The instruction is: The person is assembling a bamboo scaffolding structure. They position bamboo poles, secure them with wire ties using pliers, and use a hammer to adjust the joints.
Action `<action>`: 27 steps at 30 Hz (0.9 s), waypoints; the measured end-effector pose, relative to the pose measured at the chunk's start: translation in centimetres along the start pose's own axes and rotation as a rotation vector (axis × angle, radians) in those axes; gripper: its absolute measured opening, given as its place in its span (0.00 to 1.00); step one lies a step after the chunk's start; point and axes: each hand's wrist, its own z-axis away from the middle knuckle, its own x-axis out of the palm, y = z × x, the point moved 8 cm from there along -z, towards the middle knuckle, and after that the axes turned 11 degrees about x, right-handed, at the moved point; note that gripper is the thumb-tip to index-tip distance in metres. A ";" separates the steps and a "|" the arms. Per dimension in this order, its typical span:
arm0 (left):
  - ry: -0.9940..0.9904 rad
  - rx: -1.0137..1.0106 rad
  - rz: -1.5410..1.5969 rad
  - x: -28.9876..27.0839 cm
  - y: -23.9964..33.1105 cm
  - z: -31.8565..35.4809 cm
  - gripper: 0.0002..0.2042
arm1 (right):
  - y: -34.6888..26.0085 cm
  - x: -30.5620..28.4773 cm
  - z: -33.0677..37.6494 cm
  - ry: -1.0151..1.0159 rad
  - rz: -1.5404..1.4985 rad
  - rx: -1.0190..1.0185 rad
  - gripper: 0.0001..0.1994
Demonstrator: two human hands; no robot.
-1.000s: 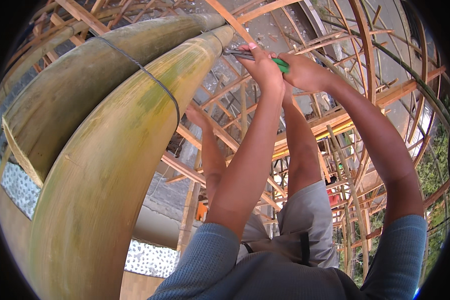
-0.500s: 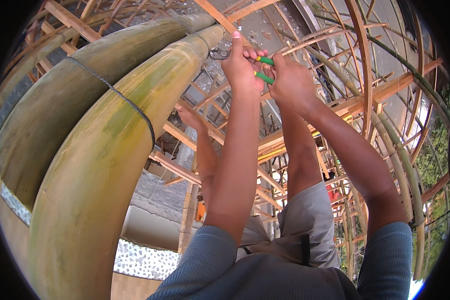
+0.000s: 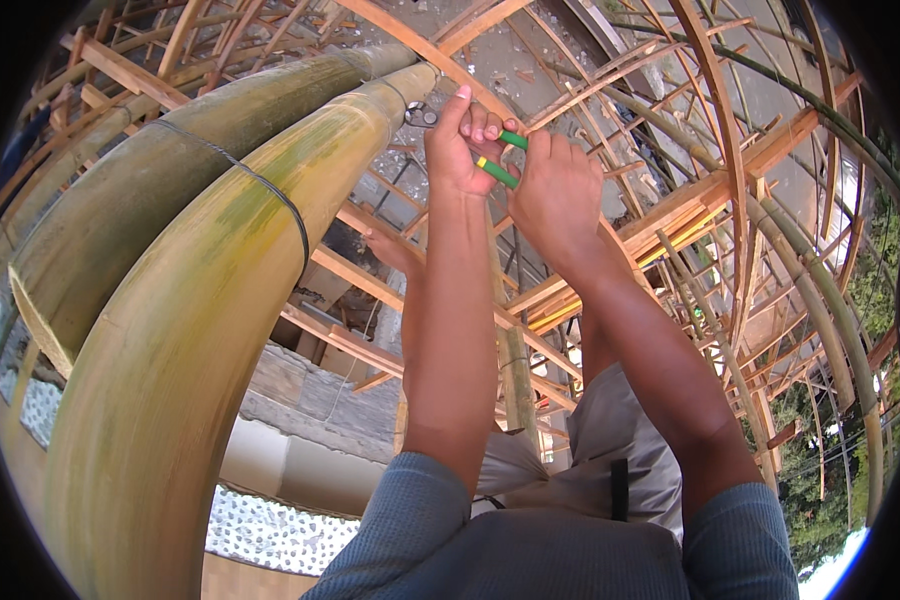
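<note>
Pincers with green and yellow handles are held between my two hands, their metal jaws close beside the upper part of a thick yellow-green bamboo pole. My left hand is closed around the pincers nearer the jaws, with the thumb pointing up. Farther along the handles, my right hand grips their ends. What the jaws bite on is too small to make out. A dark twisted wire runs over this pole and a second bamboo pole lying against it.
Reddish wooden battens cross just beyond my hands. Below spreads a lattice of timber and bamboo scaffolding, with my bare foot on it. A grey block wall and a pebbled strip lie lower left. Rubble litters the ground far below.
Both hands and the pincers have shifted slightly left and down in the picture, and the handles slant more steeply. The view has moved, showing the second pole's cut end.
</note>
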 end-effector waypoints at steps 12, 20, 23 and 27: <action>0.192 0.123 -0.587 -5.3 -1.0 5.3 0.37 | 7.3 9.1 -0.6 -0.990 -0.420 0.025 0.29; 0.184 1.323 -0.950 5.9 17.1 18.1 0.47 | 23.9 13.3 1.6 -0.847 -0.004 0.250 0.29; 0.130 1.630 -0.933 14.0 20.5 23.2 0.46 | 26.5 13.5 1.6 -0.850 0.188 0.252 0.22; 0.297 1.665 -1.044 18.4 21.5 23.3 0.44 | 26.9 14.1 1.7 -0.841 0.173 0.229 0.19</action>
